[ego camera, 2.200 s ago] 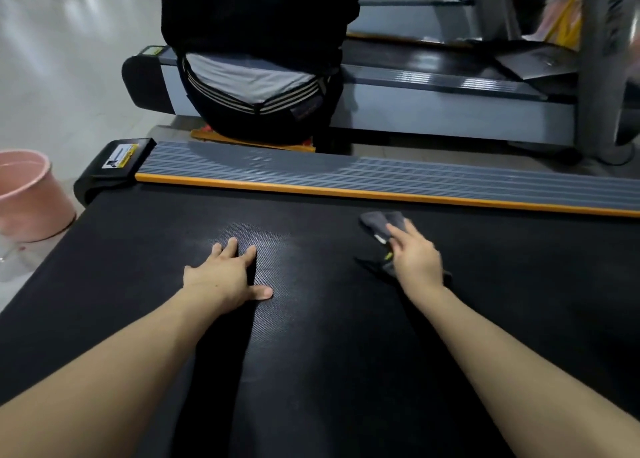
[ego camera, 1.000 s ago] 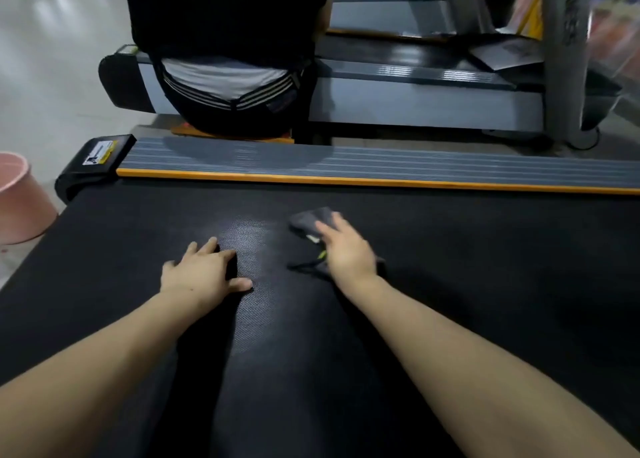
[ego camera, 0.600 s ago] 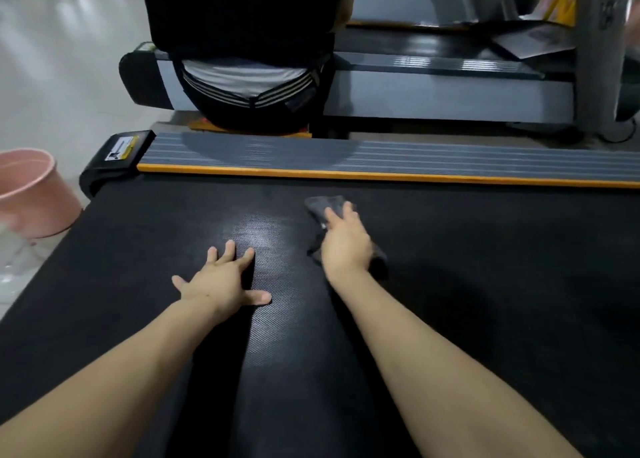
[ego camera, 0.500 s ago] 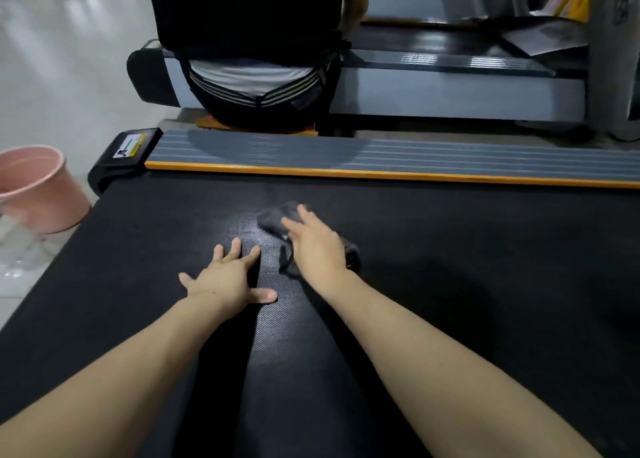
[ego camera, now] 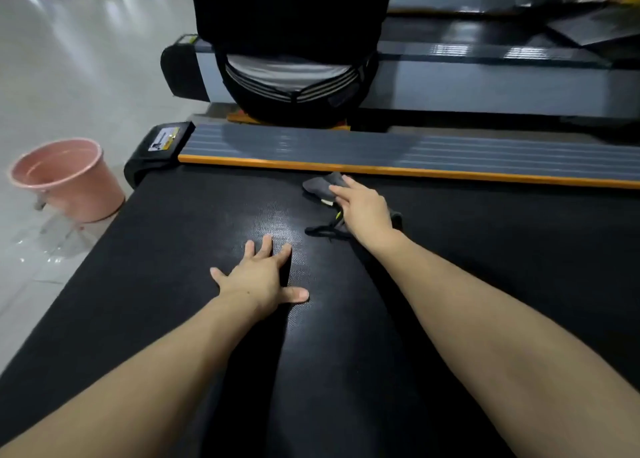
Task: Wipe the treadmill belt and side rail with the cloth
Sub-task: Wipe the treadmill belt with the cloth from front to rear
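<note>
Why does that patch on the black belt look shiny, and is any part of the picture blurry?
In the head view, overhead light glares off the textured belt just beyond the left hand, and off the floor too; the far treadmill at the top is smeared and soft, while the wide lens bows the side rail.

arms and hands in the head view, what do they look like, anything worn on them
Both forearms are bare from the bottom edge of the frame to the wrists, with no sleeve in view. The left hand and right hand wear no gloves. No watch, bracelet or ring shows on either. The nails look short and unpainted, as far as the frame shows.
</note>
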`<state>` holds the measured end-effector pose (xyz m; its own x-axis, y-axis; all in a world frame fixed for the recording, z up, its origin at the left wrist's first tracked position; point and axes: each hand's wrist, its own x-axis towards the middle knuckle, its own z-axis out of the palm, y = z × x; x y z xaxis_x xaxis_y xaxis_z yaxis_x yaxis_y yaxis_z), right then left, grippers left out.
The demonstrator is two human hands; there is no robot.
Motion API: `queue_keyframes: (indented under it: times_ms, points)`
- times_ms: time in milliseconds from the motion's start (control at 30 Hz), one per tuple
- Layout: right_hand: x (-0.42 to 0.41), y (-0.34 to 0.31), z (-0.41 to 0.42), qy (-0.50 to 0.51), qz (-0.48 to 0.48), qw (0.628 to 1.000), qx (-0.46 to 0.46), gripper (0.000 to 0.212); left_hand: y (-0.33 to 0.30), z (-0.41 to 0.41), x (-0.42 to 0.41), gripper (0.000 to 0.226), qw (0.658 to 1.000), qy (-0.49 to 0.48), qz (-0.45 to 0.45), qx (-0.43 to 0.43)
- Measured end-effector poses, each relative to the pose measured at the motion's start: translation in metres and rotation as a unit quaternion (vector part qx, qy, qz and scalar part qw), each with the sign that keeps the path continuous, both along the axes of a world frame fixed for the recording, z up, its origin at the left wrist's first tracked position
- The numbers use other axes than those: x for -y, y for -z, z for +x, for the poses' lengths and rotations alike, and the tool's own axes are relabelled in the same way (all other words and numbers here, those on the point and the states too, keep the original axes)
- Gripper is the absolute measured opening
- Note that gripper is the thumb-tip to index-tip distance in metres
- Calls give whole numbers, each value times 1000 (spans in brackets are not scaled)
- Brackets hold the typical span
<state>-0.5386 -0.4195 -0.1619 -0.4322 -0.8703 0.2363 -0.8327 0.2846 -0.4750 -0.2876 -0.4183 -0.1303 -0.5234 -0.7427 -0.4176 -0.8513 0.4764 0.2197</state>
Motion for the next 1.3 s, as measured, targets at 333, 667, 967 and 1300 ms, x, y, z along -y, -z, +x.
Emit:
queue_keyframes:
  times_ms: [333, 667, 967, 1300]
  points:
    - [-168, 7, 51, -209, -30, 977, 10, 28, -5, -1, -2, 104, 1000, -9, 4, 7]
    - [-177, 6, 7, 241, -19, 970, 8, 35, -13, 31, -34, 112, 998, 65, -20, 3]
    - [-102, 7, 112, -25, 1, 1000, 2, 42, -22, 36, -33, 102, 994, 96, -44, 32]
    - [-207, -2, -3, 348, 8, 937, 28, 44, -18, 33, -36, 76, 986, 122, -111, 5]
